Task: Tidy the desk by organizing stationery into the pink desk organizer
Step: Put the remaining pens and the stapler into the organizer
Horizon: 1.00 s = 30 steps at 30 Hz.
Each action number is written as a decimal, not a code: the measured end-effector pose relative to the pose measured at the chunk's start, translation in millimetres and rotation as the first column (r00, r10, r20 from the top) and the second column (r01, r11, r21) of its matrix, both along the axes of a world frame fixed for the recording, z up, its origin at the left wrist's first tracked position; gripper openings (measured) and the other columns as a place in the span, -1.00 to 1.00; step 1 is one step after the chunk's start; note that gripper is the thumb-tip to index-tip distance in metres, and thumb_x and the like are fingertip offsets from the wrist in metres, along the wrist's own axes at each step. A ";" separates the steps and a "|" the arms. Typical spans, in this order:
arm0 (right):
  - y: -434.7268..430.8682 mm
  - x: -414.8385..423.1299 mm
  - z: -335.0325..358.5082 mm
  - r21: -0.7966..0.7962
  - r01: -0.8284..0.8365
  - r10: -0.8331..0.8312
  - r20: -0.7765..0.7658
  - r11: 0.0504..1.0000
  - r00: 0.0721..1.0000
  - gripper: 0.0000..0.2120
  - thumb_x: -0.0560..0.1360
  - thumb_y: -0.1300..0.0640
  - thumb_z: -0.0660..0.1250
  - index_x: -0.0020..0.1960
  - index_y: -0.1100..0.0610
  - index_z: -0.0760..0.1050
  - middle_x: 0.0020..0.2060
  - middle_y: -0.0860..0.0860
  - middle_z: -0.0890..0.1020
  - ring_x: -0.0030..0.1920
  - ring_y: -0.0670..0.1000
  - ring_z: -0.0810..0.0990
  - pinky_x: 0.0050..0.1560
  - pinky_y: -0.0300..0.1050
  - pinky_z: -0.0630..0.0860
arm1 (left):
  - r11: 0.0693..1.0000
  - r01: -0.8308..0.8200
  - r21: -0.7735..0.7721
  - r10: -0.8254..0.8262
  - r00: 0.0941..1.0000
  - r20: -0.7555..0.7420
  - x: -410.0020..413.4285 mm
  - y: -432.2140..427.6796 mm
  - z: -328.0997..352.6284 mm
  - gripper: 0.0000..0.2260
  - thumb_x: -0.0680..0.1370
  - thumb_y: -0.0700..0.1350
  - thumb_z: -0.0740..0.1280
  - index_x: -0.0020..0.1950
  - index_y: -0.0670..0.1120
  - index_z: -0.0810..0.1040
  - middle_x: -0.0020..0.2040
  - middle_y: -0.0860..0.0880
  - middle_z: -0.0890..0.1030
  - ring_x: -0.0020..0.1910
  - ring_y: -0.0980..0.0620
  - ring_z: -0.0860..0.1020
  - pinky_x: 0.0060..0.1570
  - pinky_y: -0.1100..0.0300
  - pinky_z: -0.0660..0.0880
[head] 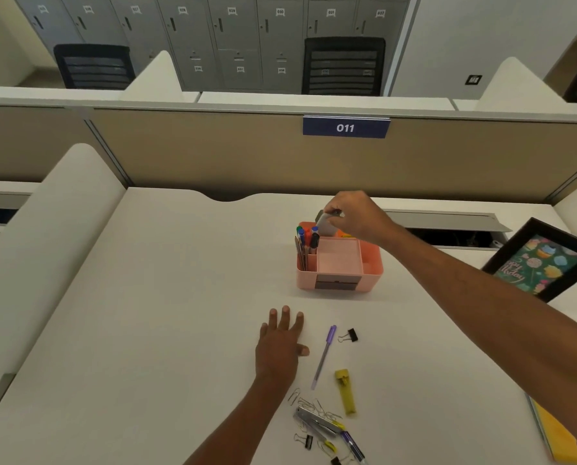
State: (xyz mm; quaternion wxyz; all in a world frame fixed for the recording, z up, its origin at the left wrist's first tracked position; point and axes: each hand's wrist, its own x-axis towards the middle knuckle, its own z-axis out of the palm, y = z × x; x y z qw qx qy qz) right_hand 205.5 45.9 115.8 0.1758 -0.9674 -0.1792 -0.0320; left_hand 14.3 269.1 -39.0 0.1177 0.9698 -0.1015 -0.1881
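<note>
The pink desk organizer stands mid-desk with several markers and pencils upright in its left slot. My right hand hovers over its back section, pinching a flat grey item that dips into the organizer. My left hand rests flat on the desk, fingers spread. Near it lie a purple pen, a black binder clip, a yellow utility knife, a metal stapler, loose paper clips and a blue pen.
A black-framed picture leans at the right. A yellow folder lies at the desk's right front edge. An open cable tray sits behind the organizer, below the beige partition. Another binder clip lies near the front.
</note>
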 end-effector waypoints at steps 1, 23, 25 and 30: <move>0.8 1.2 -3.6 -0.024 -0.005 0.005 -0.024 1.000 1.000 -0.85 0.56 0.20 0.43 0.08 0.15 0.73 -0.03 0.01 0.72 -0.06 -0.05 0.62 -0.01 -0.09 0.63 | 1.000 0.004 0.005 -0.004 1.000 0.001 0.1 -0.5 0.4 -0.32 0.69 0.04 0.29 0.71 0.08 -0.01 0.73 -0.07 -0.05 0.70 -0.18 -0.13 0.64 -0.09 0.01; 23.5 31.2 -34.6 -0.458 -0.165 0.043 -0.265 0.874 0.963 -0.90 0.60 0.20 0.38 0.07 0.15 0.66 -0.08 0.04 0.57 -0.16 0.00 0.56 -0.26 -0.17 0.35 | 1.000 0.001 -0.014 -0.001 1.000 0.004 -0.5 0.1 -0.5 -0.31 0.71 -0.04 0.27 0.72 0.06 -0.07 0.72 -0.10 -0.11 0.69 -0.18 -0.20 0.65 -0.09 -0.07; 23.7 32.0 -34.6 -0.465 -0.165 0.042 -0.263 0.870 0.964 -0.89 0.59 0.20 0.38 0.08 0.15 0.66 -0.09 0.04 0.58 -0.17 0.00 0.56 -0.24 -0.14 0.43 | 1.000 0.005 -0.010 -0.005 1.000 0.009 -0.5 0.1 -1.0 -0.31 0.71 -0.05 0.27 0.72 0.06 -0.07 0.72 -0.10 -0.11 0.69 -0.19 -0.19 0.65 -0.09 -0.06; 22.8 30.5 -32.3 -0.469 -0.159 0.038 -0.256 0.869 0.966 -0.88 0.59 0.18 0.38 0.08 0.11 0.67 -0.10 0.02 0.58 -0.16 0.00 0.57 -0.15 -0.04 0.58 | 1.000 0.014 0.013 -0.014 1.000 0.007 -0.5 -0.1 -0.9 -0.30 0.71 -0.03 0.28 0.72 0.05 -0.08 0.72 -0.10 -0.12 0.69 -0.19 -0.19 0.66 -0.09 -0.06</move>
